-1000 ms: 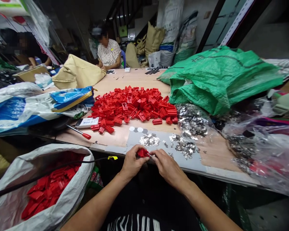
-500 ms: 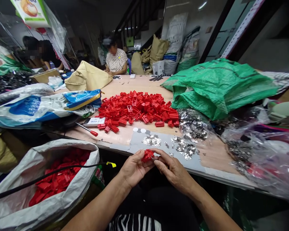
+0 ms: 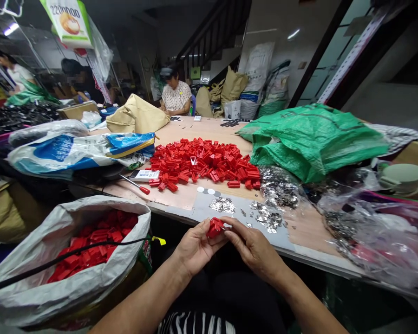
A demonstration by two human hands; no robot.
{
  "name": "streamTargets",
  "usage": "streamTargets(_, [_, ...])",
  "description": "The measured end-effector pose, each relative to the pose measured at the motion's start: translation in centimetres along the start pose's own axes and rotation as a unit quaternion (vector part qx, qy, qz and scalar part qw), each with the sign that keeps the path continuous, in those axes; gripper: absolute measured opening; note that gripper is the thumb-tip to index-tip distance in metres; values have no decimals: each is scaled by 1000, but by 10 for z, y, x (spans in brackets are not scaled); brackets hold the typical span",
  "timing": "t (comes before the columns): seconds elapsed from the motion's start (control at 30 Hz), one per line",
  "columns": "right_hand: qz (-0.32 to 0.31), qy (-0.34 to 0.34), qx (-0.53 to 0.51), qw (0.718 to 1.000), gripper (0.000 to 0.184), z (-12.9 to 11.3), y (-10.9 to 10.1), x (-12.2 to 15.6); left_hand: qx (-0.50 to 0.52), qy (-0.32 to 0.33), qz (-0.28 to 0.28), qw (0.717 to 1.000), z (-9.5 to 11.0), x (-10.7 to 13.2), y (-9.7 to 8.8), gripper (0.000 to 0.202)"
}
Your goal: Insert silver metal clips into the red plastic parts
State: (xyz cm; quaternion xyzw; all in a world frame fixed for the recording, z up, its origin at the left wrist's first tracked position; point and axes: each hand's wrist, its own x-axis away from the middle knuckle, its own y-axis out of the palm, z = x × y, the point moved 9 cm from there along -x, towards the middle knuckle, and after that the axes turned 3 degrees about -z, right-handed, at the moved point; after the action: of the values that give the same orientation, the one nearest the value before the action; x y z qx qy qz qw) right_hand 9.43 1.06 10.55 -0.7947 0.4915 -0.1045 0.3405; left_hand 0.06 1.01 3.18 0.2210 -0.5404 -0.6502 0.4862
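Note:
My left hand [image 3: 194, 248] is closed round a small red plastic part [image 3: 215, 228], held just in front of the table's near edge. My right hand [image 3: 252, 247] pinches against the part's right side, with a small metal piece at its fingertips. Beyond them lies a big heap of the same red parts [image 3: 205, 163] on the wooden table [image 3: 181, 197]. Small piles of shiny metal clips [image 3: 222, 204] lie on a grey mat [image 3: 285, 237] right behind my hands.
A white sack of red parts [image 3: 90, 241] stands at my left, a black cable across it. A red-handled screwdriver [image 3: 136, 185], blue-white bags [image 3: 73, 150], a green sack [image 3: 313, 139] and clear bags of metal clips [image 3: 372, 232] crowd the table. Other people sit at the far end.
My view has tilted upward, so everything sits lower in the picture. My hands have lifted a little and turned the red part between them.

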Motion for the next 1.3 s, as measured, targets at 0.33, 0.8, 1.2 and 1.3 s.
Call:
streamTargets(0.33, [46,75,-214,973,47,6,8,-11,-284,347,57,892,90,51,21,12])
streamTargets(0.8, [36,165,-287,943,56,64,26,1,-657,563,244,438,157,94,60,33])
streamTargets(1.2, [211,206,-247,923,49,127,-42,58,-831,247,365,339,170,-49,-33,44])
streamTargets(1.3, [228,217,-207,926,48,142,-56,66,-831,235,374,337,179,-53,-42,34])
